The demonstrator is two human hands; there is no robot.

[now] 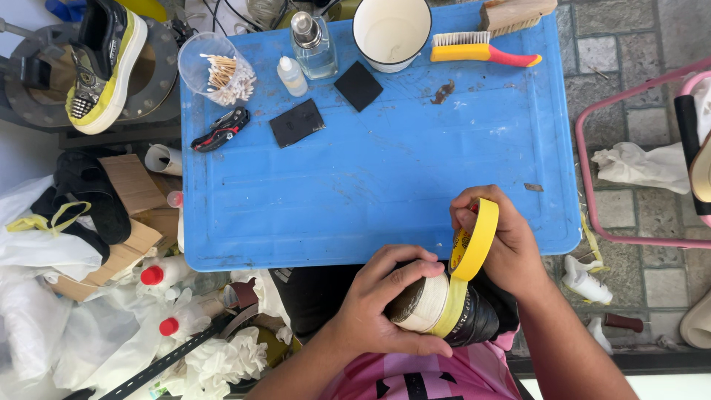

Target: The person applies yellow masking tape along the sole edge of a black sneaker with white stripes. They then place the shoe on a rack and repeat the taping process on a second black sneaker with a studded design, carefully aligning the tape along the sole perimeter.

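My left hand (385,300) grips the toe of a black shoe with a white sole (444,311), held in my lap below the blue table's (385,170) near edge. My right hand (500,237) holds a roll of yellow masking tape (478,237) just above the shoe. A strip of the tape (453,307) runs down from the roll and lies across the shoe's sole edge. My left thumb presses beside that strip.
On the blue table's far side lie a white cup (391,30), a yellow-handled brush (481,50), a spray bottle (312,46), a dropper bottle (292,76), a cup of cotton swabs (218,70), two black pads (296,122), a folding knife (221,130). A yellow-soled sneaker (104,63) stands left; a pink chair frame (592,148) right.
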